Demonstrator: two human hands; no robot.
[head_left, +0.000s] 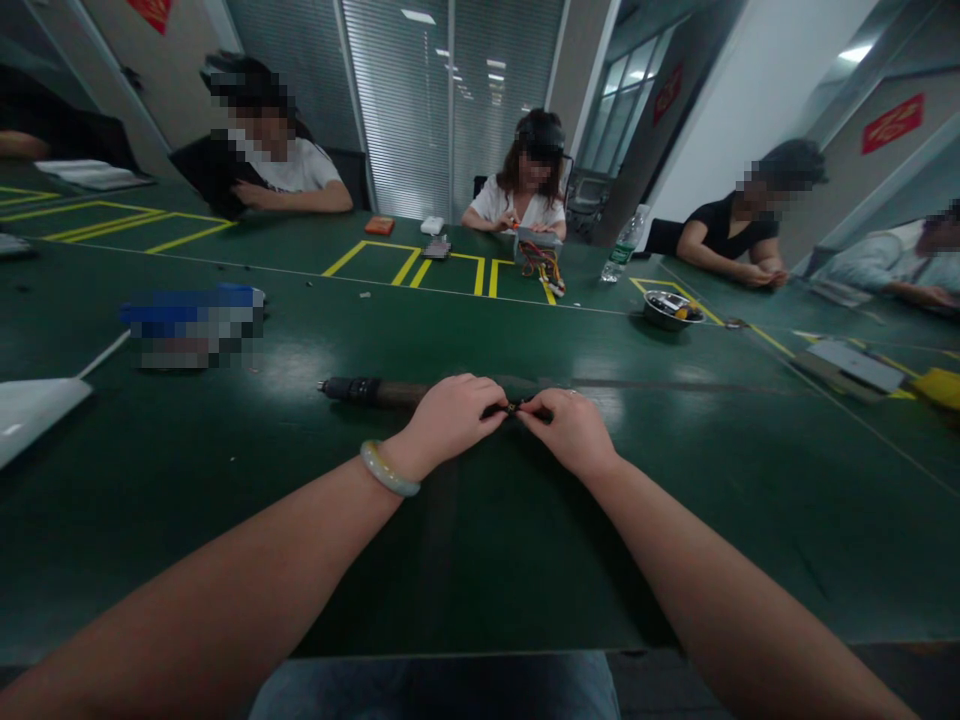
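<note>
My left hand [450, 422] and my right hand [566, 432] meet at the middle of the green table, their fingertips pinching a small black part [514, 408] between them. Just beyond my left hand lies a dark cylindrical tool [367, 391], possibly an electric screwdriver, with its nose pointing left. Its far end is hidden behind that hand, so I cannot tell whether it joins the small part. A pale green bangle [388, 468] circles my left wrist.
Several co-workers sit around the green table [465, 560], which has yellow tape outlines. One person's hands [510, 225] work near a grey unit with coloured wires [540, 260]. A steel bowl of parts [673, 310], a water bottle [622, 245] and a blurred blue object [191, 320] stand nearby.
</note>
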